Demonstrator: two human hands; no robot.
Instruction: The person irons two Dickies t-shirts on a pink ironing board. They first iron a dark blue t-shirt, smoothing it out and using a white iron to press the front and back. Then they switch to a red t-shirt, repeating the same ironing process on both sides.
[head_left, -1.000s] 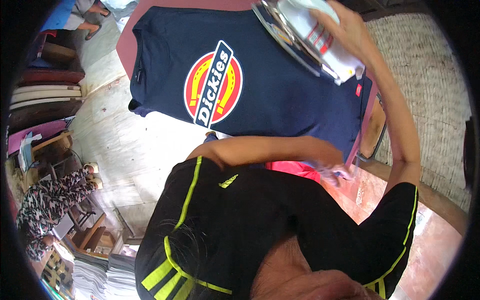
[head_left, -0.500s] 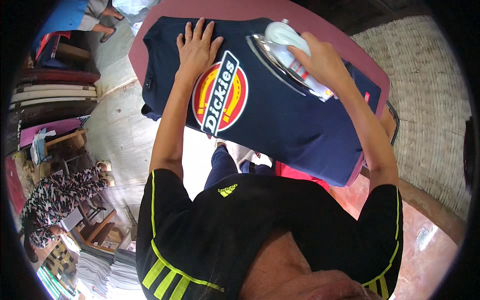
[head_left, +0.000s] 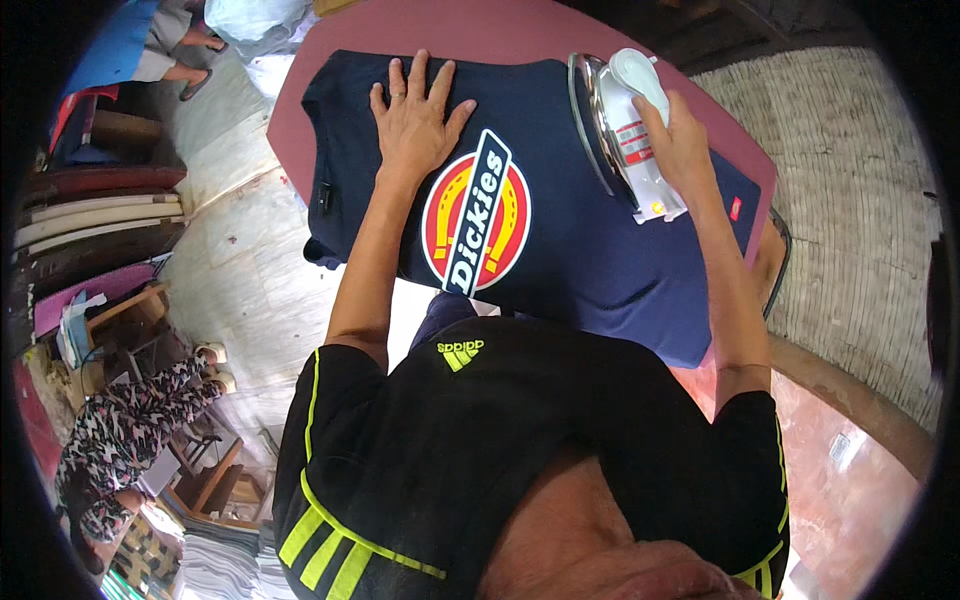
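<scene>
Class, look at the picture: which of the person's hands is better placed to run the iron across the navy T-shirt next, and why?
The right hand: it already grips the white iron, tilted at the shirt's far edge. The left hand lies flat, fingers spread, on the navy T-shirt, away from the iron, so it probably suits steadying the cloth.

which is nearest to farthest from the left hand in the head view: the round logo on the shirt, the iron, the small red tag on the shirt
1. Round logo, just right of the left hand.
2. Iron, across the shirt, in the right hand.
3. Small red tag, at the far right.
</scene>
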